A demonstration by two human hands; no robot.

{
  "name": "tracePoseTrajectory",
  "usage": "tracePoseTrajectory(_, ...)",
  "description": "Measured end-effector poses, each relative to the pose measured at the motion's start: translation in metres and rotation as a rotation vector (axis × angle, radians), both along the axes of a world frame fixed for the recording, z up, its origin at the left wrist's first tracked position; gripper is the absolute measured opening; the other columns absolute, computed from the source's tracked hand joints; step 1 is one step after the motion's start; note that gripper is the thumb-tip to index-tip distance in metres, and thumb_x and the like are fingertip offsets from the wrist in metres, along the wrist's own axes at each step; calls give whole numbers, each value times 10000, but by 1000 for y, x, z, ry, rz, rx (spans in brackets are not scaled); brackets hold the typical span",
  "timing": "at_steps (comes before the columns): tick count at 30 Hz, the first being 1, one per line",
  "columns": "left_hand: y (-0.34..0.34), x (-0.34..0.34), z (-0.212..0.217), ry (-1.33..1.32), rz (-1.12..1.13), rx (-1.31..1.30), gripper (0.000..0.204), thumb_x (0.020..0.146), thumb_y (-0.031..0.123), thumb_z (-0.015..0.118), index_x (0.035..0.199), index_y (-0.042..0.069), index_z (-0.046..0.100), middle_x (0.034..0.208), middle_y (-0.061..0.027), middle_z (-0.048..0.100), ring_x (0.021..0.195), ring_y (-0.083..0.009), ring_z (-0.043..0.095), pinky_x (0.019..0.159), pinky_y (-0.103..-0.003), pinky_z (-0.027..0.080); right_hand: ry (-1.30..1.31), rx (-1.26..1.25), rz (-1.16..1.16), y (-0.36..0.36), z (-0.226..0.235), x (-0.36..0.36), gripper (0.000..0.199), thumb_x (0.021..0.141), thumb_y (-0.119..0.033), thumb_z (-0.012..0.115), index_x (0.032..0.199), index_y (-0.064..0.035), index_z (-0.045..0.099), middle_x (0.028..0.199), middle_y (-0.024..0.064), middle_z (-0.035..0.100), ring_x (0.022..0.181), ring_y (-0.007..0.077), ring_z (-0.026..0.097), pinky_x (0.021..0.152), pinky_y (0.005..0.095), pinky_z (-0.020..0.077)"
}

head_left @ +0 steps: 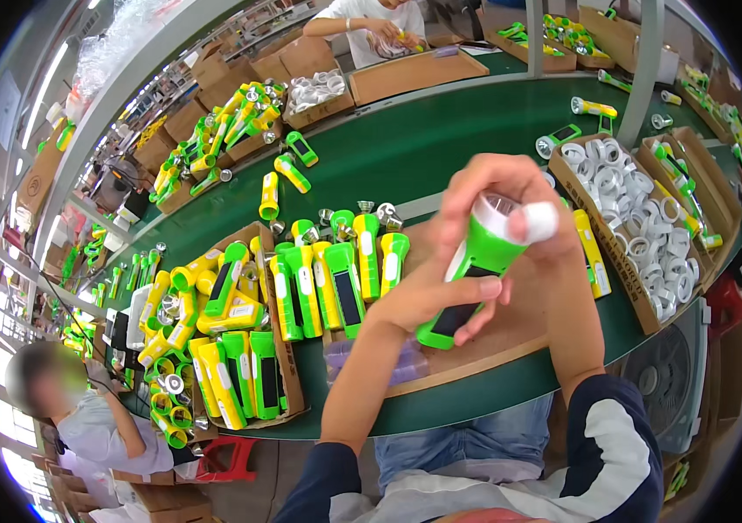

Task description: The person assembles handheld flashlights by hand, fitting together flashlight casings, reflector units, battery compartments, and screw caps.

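Green torch [473, 266] held amid cardboard boxes [628, 253].

Brown cardboard box [624, 253] of white rings right, open brown carton [288, 375] of flashlights left

- The person's left hand [428, 296] is raised in front of the chest, fingers curled in a closed grip, thumb lying across the top.
- The right hand [510, 196] sits just above it, fingers bent downward, one fingertip capped in white.
- Both forearms rise from dark sleeves at the lower edge.
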State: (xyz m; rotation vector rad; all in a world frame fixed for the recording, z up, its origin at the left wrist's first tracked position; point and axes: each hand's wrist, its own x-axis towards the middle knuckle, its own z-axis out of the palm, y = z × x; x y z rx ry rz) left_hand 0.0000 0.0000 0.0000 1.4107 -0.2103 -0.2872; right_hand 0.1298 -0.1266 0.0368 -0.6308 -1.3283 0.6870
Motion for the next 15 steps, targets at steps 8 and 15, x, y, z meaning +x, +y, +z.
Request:
tracePoseTrajectory(8,-34,-12,22,191,-61,-601,329,942,323,610,953,7,523,586,-81,547,403,-136,494,378,-267,409,174,-9,-210,-6,8,-22,231,902,-156,595,885,49,701,883,142,690,817,255,707,727,358,565)
tracePoseTrajectory(15,-38,-5,25,18,309,-49,254,948,246,642,859,21,565,606,-31,584,449,-100,536,430,-242,424,93,-191,-422,-21,22,-21,208,870,-145,614,870,43,703,878,124,693,828,203,671,779,345,532)
